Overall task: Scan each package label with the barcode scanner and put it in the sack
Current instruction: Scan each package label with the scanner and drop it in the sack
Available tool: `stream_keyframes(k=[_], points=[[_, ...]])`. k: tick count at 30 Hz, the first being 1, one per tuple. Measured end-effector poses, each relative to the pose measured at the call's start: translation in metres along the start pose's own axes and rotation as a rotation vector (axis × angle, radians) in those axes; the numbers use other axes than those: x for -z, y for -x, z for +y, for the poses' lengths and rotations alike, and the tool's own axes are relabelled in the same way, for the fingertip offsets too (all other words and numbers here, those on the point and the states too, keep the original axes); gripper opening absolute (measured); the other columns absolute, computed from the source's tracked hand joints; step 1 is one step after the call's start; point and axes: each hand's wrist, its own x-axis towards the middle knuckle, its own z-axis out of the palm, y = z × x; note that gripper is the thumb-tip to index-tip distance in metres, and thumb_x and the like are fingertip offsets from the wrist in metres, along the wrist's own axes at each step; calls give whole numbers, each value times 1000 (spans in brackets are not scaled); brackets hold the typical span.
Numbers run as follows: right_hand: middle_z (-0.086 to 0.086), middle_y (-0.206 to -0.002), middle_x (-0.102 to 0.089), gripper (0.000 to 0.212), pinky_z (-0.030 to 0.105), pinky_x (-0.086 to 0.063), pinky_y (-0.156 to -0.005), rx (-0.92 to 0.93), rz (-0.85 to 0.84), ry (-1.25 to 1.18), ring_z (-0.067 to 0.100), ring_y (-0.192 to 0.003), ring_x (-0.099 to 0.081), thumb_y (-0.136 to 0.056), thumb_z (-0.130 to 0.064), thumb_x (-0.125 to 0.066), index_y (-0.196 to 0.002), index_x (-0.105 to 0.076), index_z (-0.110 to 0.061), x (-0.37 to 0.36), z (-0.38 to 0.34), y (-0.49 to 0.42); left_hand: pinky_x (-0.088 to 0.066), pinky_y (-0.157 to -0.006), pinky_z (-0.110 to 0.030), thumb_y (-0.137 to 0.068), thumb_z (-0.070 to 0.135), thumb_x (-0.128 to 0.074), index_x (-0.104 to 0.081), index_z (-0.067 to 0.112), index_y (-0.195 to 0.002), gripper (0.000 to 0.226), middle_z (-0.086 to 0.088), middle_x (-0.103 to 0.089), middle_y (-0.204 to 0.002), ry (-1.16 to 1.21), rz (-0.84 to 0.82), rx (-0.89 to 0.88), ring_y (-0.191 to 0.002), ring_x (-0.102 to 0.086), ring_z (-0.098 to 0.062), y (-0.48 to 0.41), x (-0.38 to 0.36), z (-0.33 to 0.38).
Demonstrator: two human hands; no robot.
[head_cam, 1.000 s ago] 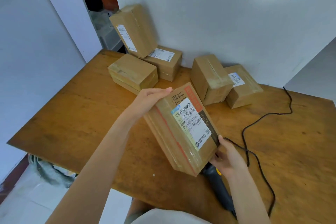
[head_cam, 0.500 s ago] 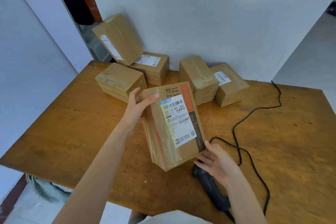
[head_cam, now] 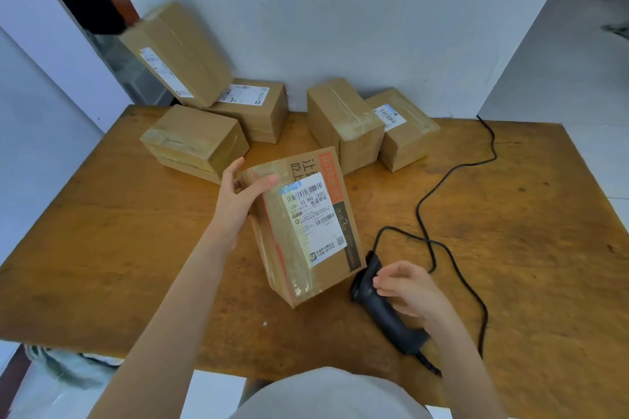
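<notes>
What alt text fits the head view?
The left hand grips a tilted labelled box by its top corner on a wooden table, while the right hand, fingers open, is at a black barcode scanner. Five more boxes sit behind, near the wall.

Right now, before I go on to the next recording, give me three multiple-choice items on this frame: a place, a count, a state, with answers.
1. Where is the scanner? A. On the floor. B. On the table, right of the held package. C. Hanging on the wall.
2. How many other boxes sit at the back of the table? A. Three. B. Eight. C. Five.
3. What is the left hand doing? A. Holding the package's top corner. B. Lying flat on the table. C. Pulling the cable.
Answers: 1 B, it lies on the wood beside the package; 2 C, five stand near the wall; 3 A, thumb and fingers clasp that corner.
</notes>
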Motion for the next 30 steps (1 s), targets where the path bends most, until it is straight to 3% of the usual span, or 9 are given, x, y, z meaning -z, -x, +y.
stream_keyframes(k=[3,11,16,20,23,25,27,29,30], points=[[1,-107,-63,28,25,-42,-67,53,59,359,15,-95,-59,-80,-23,-74,-103,-59,-17,-2,11,-10,-43,-105,-46,-48,56,-80,-39,36,-141,104,0,-50,-133,9,-1,-29,-121,-53,-20,1,-1,-3],[6,-125,-49,71,39,-53,-86,58,102,798,27,-111,-55,-70,-32,-76,-129,-40,-22,-30,34,-18,-51,-87,-32,-49,51,-80,-43,33,-137,98,1,-53,-129,93,3,-74,-114,-59,-18,3,-7,-7],[2,-100,-59,39,31,-49,-71,154,110,460,17,-87,-57,-81,-26,-67,-111,-44,-15,-21,23,-13,-51,-81,-27,-54,46,-81,-49,35,-132,85,1,-57,-128,145,-5,-88,-112,-61,-18,3,-4,-9],[-3,-95,-63,32,27,-41,-74,306,171,137,11,-83,-56,-81,-27,-72,-108,-56,-20,-6,-6,10,-50,-69,-20,-64,37,-79,-55,34,-124,64,-3,-59,-130,180,-12,-71,-110,-62,-18,3,6,-11],[-10,-60,-60,17,25,-42,-64,459,21,35,6,-61,-57,-79,-31,-75,-79,-61,-20,4,-35,38,-52,-63,-16,-69,31,-76,-57,31,-121,55,-4,-60,-127,182,-38,-86,-102,-64,-14,4,9,-12],[-10,-55,-62,17,17,-45,-62,510,-115,-12,-2,-58,-59,-80,-28,-73,-72,-61,-20,4,-52,57,-52,-62,-15,-70,29,-75,-58,28,-122,54,-3,-61,-125,179,-49,-93,-99,-64,-13,5,8,-11],[6,-70,-68,35,18,-45,-67,572,-241,-37,11,-72,-62,-76,-40,-75,-77,-64,-7,-2,-62,70,-51,-63,-16,-71,28,-75,-58,27,-123,55,-2,-61,-124,182,-63,-95,-99,-63,-14,5,8,-10],[34,-86,-56,75,30,-41,-73,667,-327,20,32,-76,-56,-67,-61,-73,-88,-57,10,-10,-65,76,-51,-66,-18,-71,29,-74,-58,29,-122,54,-1,-60,-125,167,-76,-96,-102,-62,-16,5,7,-10],[36,-86,-53,80,31,-40,-73,702,-351,35,33,-75,-54,-66,-65,-71,-88,-55,11,-15,-65,78,-50,-68,-19,-71,30,-74,-58,32,-121,53,-1,-59,-125,156,-82,-99,-104,-61,-15,5,7,-10]])
